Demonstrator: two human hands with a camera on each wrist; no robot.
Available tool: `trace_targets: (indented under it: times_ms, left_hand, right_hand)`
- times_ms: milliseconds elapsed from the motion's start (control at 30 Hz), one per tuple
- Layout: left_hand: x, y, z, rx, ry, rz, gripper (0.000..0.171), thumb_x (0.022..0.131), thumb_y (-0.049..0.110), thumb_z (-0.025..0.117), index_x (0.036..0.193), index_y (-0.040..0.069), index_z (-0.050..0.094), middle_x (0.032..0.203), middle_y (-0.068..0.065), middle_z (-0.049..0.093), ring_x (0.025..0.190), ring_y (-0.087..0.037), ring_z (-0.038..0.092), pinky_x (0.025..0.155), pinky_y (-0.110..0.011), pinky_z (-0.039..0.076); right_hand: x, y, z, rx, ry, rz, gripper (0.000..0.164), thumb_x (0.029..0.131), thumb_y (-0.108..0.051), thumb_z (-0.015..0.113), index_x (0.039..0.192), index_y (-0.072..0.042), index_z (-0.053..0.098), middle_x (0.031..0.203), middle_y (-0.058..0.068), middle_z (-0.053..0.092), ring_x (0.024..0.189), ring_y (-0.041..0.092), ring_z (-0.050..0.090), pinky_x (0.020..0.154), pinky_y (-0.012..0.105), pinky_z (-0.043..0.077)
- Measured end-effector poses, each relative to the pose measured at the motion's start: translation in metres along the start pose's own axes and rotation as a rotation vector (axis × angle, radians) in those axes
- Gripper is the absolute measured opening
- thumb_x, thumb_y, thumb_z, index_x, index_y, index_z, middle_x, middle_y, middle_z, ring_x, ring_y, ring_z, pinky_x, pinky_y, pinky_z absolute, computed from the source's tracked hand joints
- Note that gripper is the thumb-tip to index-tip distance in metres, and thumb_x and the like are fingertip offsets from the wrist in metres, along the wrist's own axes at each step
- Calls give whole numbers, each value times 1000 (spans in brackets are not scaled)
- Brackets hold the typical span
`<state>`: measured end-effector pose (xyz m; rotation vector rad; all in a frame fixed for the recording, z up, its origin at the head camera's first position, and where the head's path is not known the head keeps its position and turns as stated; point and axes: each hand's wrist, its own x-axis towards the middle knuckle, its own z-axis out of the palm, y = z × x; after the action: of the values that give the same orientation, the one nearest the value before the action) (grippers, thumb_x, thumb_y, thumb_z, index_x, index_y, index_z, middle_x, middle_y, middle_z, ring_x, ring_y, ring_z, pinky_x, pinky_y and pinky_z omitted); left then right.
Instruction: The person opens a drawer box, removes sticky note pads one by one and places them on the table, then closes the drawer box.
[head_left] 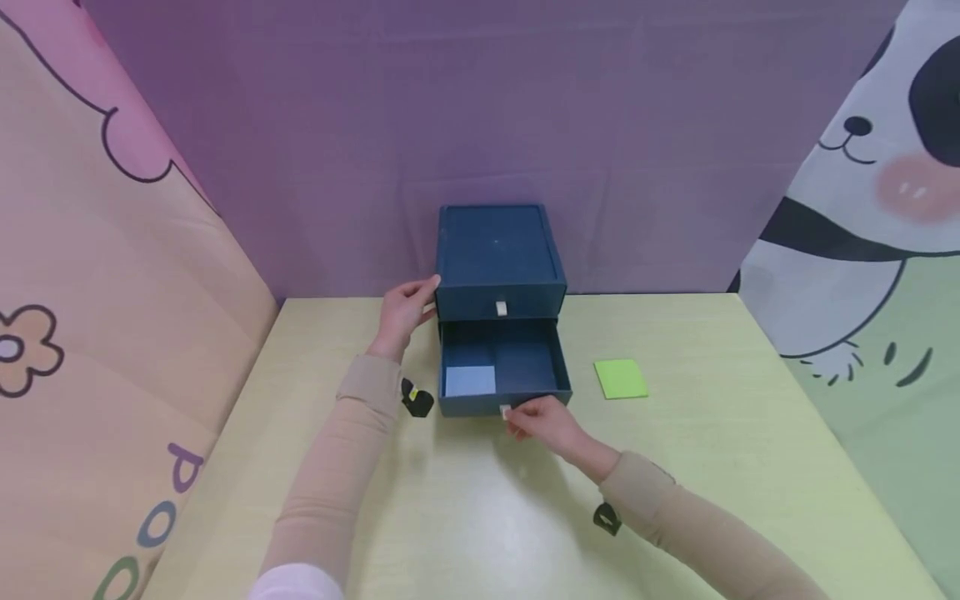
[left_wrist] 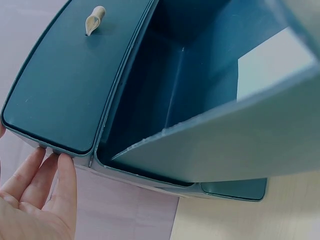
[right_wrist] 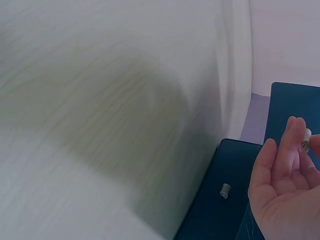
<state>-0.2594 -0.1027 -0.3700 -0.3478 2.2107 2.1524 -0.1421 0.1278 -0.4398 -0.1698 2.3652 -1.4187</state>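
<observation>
I work the drawer (head_left: 468, 406): right fingers (head_left: 525, 412) pinch its tab (head_left: 505, 410), straight left fingers (left_wrist: 35, 187) touch the box (head_left: 493, 250). Next slide should be gentle.

Out to the left of the left hand (head_left: 402, 317) and nearer the person, sideways letters are running up the pale cloth (head_left: 112, 375): a partly cut-off green shape (head_left: 134, 568) resembling an o, a blue o (head_left: 142, 531), then a purple d (head_left: 186, 454).
</observation>
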Motion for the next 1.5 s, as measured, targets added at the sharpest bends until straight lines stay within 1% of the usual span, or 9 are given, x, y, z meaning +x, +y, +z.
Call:
trace_targets:
  times_ms: [133, 500, 767, 967, 1167, 1267, 1500]
  left_hand:
    - [0, -1, 0, 1, 6, -4, 47, 87, 38, 63, 121, 6, 62, 129, -8, 56, 116, -22, 56, 96, -35, 51]
    - [1, -2, 0, 0, -3, -1, 47, 87, 39, 62, 122, 7, 61, 130, -8, 56, 116, -22, 56, 95, -34, 51]
    - [1, -3, -1, 4, -5, -1, 48, 87, 40, 63, 123, 8, 61, 131, -6, 55, 116, -22, 56, 95, -34, 51]
    - [1, -3, -1, 12, 3, 3, 48, 86, 40, 63, 122, 8, 61, 129, -6, 56, 115, -22, 56, 95, -34, 52]
    - [1, -3, -1, 17, 5, -2, 48, 86, 41, 63, 121, 9, 62, 130, -6, 55, 115, -21, 56, 95, -34, 52]
    - [0, -3, -1, 17, 7, -5, 49, 85, 42, 63, 121, 9, 62, 129, -6, 55, 115, -21, 56, 95, -34, 52]
    - [-1, -2, -1, 2, 5, 3, 48, 86, 40, 64, 121, 7, 62, 129, -7, 56, 114, -22, 57, 95, -35, 52]
  right_hand:
    - [-2, 1, 1, -6, -9, -8, 31, 91, -19, 59, 93, 10, 68, 82, 16, 70, 68, 17, 65, 74, 41, 58]
    - [-9, 3, 8, 6, 5, 1, 29, 90, -18, 59, 95, 9, 69, 82, 15, 70, 66, 14, 64, 73, 40, 58]
    - [-11, 8, 10, 23, 2, -18, 30, 90, -17, 59, 94, 11, 68, 81, 17, 70, 66, 16, 64, 72, 40, 58]
    - [-12, 10, 11, 38, -9, -36, 29, 90, -16, 59, 95, 12, 68, 82, 19, 70, 67, 19, 65, 71, 41, 58]
    - [-14, 9, 12, 47, -18, -32, 30, 91, -15, 58, 96, 13, 67, 83, 20, 70, 66, 15, 64, 72, 43, 58]
    - [-15, 9, 12, 49, -18, -27, 30, 91, -15, 58, 97, 13, 67, 83, 20, 70, 66, 14, 64, 72, 42, 58]
    - [-16, 9, 12, 27, -16, -32, 29, 91, -15, 58, 97, 12, 67, 82, 19, 70, 65, 12, 63, 71, 42, 58]
